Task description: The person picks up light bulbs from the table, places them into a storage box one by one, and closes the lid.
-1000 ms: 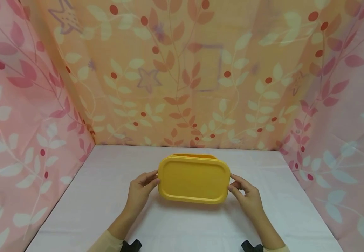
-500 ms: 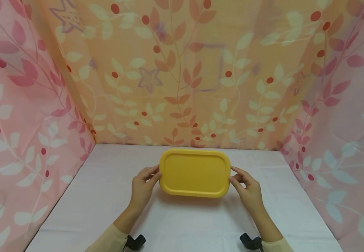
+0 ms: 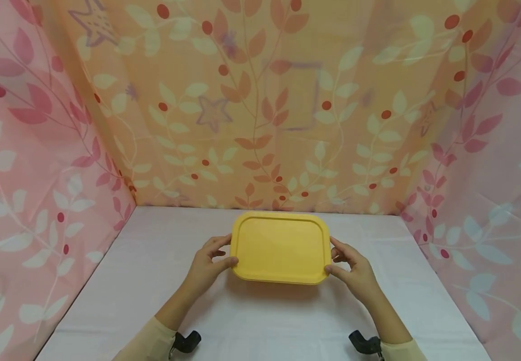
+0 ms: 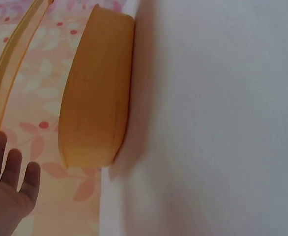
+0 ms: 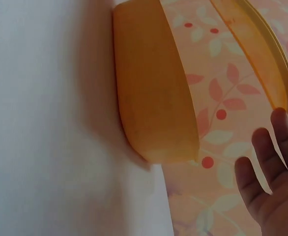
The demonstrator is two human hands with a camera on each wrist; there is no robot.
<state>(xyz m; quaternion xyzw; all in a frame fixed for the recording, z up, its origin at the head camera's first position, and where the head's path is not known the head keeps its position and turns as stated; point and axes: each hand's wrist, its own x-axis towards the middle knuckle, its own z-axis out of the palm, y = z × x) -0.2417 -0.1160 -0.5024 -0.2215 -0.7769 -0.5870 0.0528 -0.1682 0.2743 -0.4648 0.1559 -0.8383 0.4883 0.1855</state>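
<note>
A yellow rectangular lid [image 3: 282,248] with rounded corners is held up over the table by both hands. My left hand [image 3: 208,263] pinches its left edge, thumb on top and fingers below. On the opposite edge my right hand [image 3: 355,271] grips the lid the same way. Under it, a yellow plastic container [image 4: 97,93] rests on the table. Both wrist views show a gap between the container and the lid [image 5: 262,49]. From the head view the lid hides the container.
White cloth covers the table [image 3: 161,240]. An orange leaf-patterned curtain [image 3: 260,100] hangs behind it, with pink patterned curtains [image 3: 25,175] along the sides. Black wrist-worn devices [image 3: 187,342] show at both beige sleeves.
The lid has moved away from me and tilted flatter, with both hands following. The container's far rim, visible behind the lid at first, is now covered in the head view.
</note>
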